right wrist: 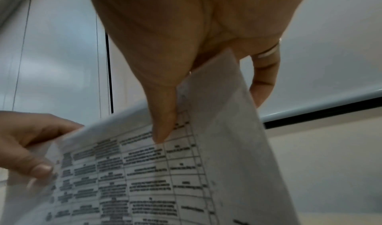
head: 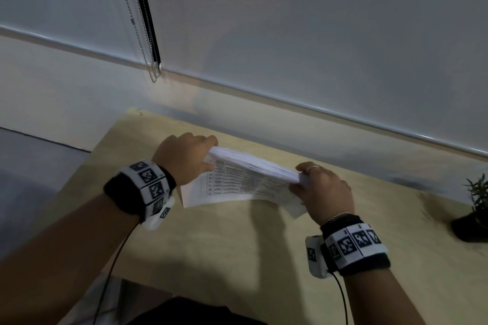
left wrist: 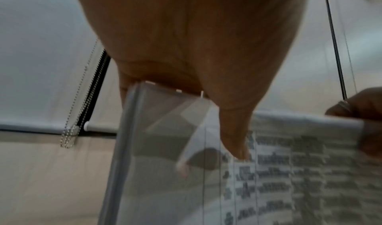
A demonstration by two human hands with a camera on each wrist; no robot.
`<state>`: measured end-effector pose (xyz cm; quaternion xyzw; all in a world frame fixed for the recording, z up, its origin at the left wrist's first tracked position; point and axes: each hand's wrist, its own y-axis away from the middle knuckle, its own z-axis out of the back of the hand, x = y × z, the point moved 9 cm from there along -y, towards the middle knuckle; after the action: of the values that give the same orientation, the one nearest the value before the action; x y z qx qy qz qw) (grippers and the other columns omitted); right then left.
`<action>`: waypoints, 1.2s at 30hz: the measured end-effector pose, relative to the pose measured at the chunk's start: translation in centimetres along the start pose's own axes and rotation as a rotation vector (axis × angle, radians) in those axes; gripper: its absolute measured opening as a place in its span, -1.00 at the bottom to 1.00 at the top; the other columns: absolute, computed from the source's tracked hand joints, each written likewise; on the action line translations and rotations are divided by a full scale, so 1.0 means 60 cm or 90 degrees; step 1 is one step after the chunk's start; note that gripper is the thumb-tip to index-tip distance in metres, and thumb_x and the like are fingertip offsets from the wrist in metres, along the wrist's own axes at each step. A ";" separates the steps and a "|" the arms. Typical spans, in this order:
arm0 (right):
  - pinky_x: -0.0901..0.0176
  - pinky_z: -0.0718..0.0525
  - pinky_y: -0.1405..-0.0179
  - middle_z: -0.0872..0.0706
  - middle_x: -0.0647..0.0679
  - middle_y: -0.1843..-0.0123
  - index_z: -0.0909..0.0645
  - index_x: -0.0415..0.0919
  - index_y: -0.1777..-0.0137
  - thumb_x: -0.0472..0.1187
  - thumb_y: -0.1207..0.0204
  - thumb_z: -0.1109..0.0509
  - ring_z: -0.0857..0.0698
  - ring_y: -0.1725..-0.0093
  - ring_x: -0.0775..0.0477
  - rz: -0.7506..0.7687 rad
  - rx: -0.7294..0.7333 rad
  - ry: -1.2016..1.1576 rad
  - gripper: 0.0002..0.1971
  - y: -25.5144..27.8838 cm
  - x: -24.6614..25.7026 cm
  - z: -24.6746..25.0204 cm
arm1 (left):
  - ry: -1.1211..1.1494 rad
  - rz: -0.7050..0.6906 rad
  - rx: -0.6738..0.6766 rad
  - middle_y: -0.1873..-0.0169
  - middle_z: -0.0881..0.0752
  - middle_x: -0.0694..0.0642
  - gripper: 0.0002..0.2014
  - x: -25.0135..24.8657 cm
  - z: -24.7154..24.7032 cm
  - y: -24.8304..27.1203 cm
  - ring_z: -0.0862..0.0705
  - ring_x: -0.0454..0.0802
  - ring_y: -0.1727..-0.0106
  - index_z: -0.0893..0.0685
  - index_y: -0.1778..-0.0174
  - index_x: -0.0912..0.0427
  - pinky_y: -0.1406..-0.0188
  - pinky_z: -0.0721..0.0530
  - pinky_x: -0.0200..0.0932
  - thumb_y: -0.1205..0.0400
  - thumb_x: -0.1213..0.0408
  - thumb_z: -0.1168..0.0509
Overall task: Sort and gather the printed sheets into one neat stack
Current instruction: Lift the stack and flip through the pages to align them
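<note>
The stack of printed sheets (head: 253, 174) hangs in the air between the two hands, held above the surface (head: 237, 245) with its top edge squared and its lower part hanging loose. The front sheet carries a printed table of rows and columns, too blurred to read. The left hand (head: 184, 158) grips one short end: its fingers (head: 208, 140) curl over the top edge and the thumb presses on the printed face, as the left wrist view shows. The right hand (head: 324, 190) grips the other end the same way, thumb on the front sheet and fingers curled behind it; a ring (head: 313, 167) sits on one of those fingers and a thin bracelet (head: 336, 216) on the wrist.

Below the fingers lies the pale wooden surface, with the shadow of the sheets and arms falling across it. Well off to the right of the right fingers, a small potted plant (head: 475, 208) stands on the surface at the edge of the picture. Beyond the fingers, the far edge of the surface meets a light wall (head: 66, 95), and above it hang two grey roller blinds (head: 317, 34) pulled down. A bead chain (head: 140, 34) dangles in the dark gap between them. To the left of the left fingers, past the surface's edge, grey floor (head: 31, 166) shows.
</note>
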<state>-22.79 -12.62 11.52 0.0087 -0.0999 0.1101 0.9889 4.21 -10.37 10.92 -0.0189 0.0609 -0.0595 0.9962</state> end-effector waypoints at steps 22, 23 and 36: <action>-0.19 -0.27 -0.65 -0.14 -0.19 -0.71 0.09 -0.16 -0.71 0.00 -0.21 -0.72 -0.25 -0.66 -0.15 -0.147 -0.323 -0.577 0.25 -0.008 -0.073 0.066 | 0.598 0.091 -0.097 0.32 -0.73 0.27 -0.94 -0.015 0.050 -0.026 -0.67 0.14 0.34 -0.70 0.11 -0.02 0.30 -0.64 0.00 -0.64 0.12 -0.41; -0.25 -0.42 -0.56 -0.27 -0.16 -0.68 0.03 -0.09 -0.70 -0.05 -0.23 -0.72 -0.40 -0.59 -0.16 -0.142 -0.258 -0.752 0.19 -0.021 -0.066 0.041 | 0.664 0.109 -0.094 0.27 -0.77 0.30 -0.97 -0.012 0.044 -0.021 -0.68 0.16 0.31 -0.72 0.07 -0.04 0.25 -0.68 0.00 -0.64 0.12 -0.41; 0.10 -0.83 0.23 -0.85 -0.03 0.09 -0.72 -0.39 -0.08 -0.36 -0.32 -0.66 -0.83 0.16 0.14 -0.100 -0.172 -0.734 -0.66 0.003 -0.011 -0.023 | 0.725 0.140 -0.049 -0.35 -0.66 -0.02 -0.42 -0.021 -0.073 0.027 -0.65 -0.22 -0.35 -0.33 -0.54 0.08 -0.38 -0.65 0.09 -0.63 0.04 -0.34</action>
<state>-23.17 -12.53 10.04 -0.0512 -0.6327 0.0004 0.7727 2.60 -8.72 6.64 -0.0136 0.5910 0.0457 0.8053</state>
